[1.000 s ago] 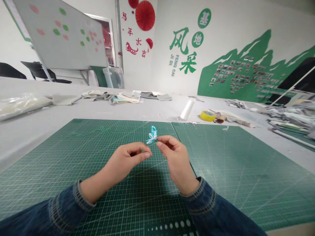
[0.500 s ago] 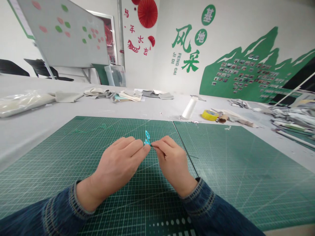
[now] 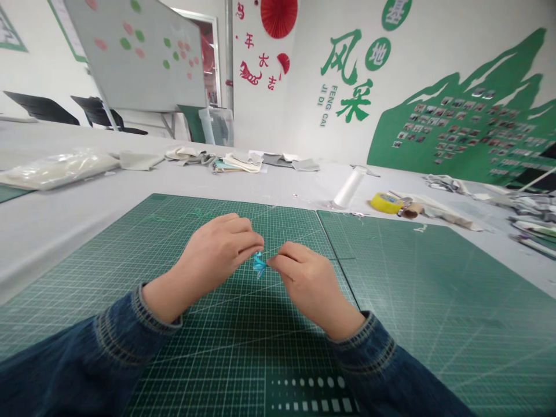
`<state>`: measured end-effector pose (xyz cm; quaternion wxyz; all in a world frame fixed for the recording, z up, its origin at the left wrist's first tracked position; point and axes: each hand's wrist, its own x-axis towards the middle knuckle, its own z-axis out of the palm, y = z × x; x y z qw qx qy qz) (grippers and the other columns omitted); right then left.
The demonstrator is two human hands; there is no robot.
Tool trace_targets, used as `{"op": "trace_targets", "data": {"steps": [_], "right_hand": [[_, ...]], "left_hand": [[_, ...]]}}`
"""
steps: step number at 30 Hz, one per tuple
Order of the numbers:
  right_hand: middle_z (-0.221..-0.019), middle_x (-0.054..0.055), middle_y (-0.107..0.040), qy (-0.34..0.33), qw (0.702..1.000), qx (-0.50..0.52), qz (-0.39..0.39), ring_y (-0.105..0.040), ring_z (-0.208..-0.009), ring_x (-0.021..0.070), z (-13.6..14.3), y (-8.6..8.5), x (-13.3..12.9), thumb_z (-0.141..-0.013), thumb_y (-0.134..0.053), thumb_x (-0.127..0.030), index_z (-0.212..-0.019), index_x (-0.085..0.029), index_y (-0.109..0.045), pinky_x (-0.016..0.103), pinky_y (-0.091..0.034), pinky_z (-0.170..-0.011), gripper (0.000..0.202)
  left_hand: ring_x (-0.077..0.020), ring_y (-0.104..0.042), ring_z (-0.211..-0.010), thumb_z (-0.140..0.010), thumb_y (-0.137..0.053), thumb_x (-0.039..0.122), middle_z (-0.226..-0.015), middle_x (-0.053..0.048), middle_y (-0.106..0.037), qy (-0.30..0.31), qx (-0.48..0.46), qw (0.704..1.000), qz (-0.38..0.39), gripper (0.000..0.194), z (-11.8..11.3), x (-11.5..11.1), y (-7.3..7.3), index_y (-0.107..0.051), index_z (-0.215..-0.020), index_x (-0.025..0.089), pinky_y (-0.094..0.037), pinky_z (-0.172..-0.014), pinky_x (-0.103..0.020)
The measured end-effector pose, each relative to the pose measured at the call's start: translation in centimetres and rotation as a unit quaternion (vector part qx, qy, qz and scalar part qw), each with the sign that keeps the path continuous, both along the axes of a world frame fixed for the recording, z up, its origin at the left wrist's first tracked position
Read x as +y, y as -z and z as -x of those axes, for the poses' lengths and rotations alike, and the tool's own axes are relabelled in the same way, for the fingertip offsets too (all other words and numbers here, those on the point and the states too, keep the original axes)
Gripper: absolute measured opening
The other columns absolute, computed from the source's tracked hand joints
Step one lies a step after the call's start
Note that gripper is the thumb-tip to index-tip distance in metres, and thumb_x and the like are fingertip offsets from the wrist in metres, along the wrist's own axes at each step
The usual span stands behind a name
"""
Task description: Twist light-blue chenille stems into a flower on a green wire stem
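Between my hands, above the green cutting mat [image 3: 208, 353], is a small bright-blue looped piece [image 3: 259, 265] that looks like thread or wire bent into petals. My left hand [image 3: 219, 246] is closed, its thumb and fingertips pinching the upper end of the piece. From the other side my right hand [image 3: 306, 281] pinches its right end, where the loops gather to a point. A thin dark stem [image 3: 345, 258] sticks out to the right beyond my right hand. The fingertips partly hide the piece, so its full shape cannot be made out.
A second green mat [image 3: 417, 289] adjoins on the right. Loose green threads [image 3: 197, 212] lie toward the far left. Beyond the mats stand a white thread cone [image 3: 350, 188], yellow tape [image 3: 386, 202] and folded cloths [image 3: 243, 163]. A plastic-wrapped bundle [image 3: 61, 169] lies at left.
My left hand has lifted from below the blue piece to its top. The loops, upright before, now hang lower and spread downward. The camera view has turned slightly left.
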<state>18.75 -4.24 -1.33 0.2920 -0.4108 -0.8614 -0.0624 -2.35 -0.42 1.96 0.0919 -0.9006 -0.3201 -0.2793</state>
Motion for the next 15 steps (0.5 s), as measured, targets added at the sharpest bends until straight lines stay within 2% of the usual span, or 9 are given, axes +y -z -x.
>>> {"op": "trace_targets", "data": {"steps": [3,6,10,12,15], "right_hand": [[-0.087,0.004,-0.067,-0.044,0.998,0.024,0.042,-0.059,-0.08,0.0167,-0.3,-0.5,0.0,-0.097,-0.051,-0.011,-0.089,-0.019,-0.071,0.03,-0.046,-0.072,0.023],[-0.087,0.002,-0.066,-0.099,0.981,0.115,0.117,-0.06,-0.08,0.0147,-0.5,-1.1,0.0,-0.095,-0.056,-0.012,-0.089,-0.02,-0.072,0.029,-0.047,-0.073,0.019],[-0.081,0.0,-0.065,-0.125,0.933,0.274,0.198,-0.06,-0.076,0.0138,-0.6,-1.8,0.1,-0.087,-0.066,-0.009,-0.086,-0.022,-0.073,0.028,-0.047,-0.069,0.016],[-0.079,-0.001,-0.064,-0.111,0.903,0.346,0.228,-0.058,-0.074,0.0141,-0.6,-1.9,0.1,-0.083,-0.068,-0.009,-0.084,-0.023,-0.073,0.028,-0.045,-0.066,0.015],[-0.071,-0.003,-0.059,-0.092,0.843,0.452,0.277,-0.051,-0.064,0.0125,-0.5,-1.7,0.2,-0.082,-0.069,-0.014,-0.082,-0.023,-0.071,0.027,-0.039,-0.059,0.009]], "left_hand": [[-0.0169,-0.06,-0.081,-0.092,-0.064,0.026,-0.08,-0.001,-0.069,0.021,-0.072,0.992,0.102,0.013,0.5,1.0,0.0,-0.075,-0.086,0.022,-0.045,-0.075,-0.031],[-0.0144,-0.062,-0.076,-0.086,-0.07,0.026,-0.078,0.001,-0.069,0.028,-0.145,0.962,0.231,0.009,0.8,1.8,0.0,-0.076,-0.08,0.023,-0.047,-0.073,-0.028],[-0.0151,-0.065,-0.076,-0.082,-0.071,0.029,-0.081,0.0,-0.072,0.028,-0.232,0.898,0.373,0.009,0.6,2.1,0.3,-0.077,-0.08,0.022,-0.049,-0.071,-0.027],[-0.017,-0.066,-0.08,-0.082,-0.071,0.031,-0.082,-0.001,-0.074,0.029,-0.263,0.874,0.408,0.012,0.3,1.9,0.6,-0.076,-0.08,0.021,-0.05,-0.074,-0.029],[-0.0177,-0.065,-0.076,-0.082,-0.07,0.032,-0.079,-0.002,-0.075,0.035,-0.298,0.853,0.427,0.014,-0.3,1.4,1.1,-0.075,-0.079,0.02,-0.051,-0.073,-0.032]]}}
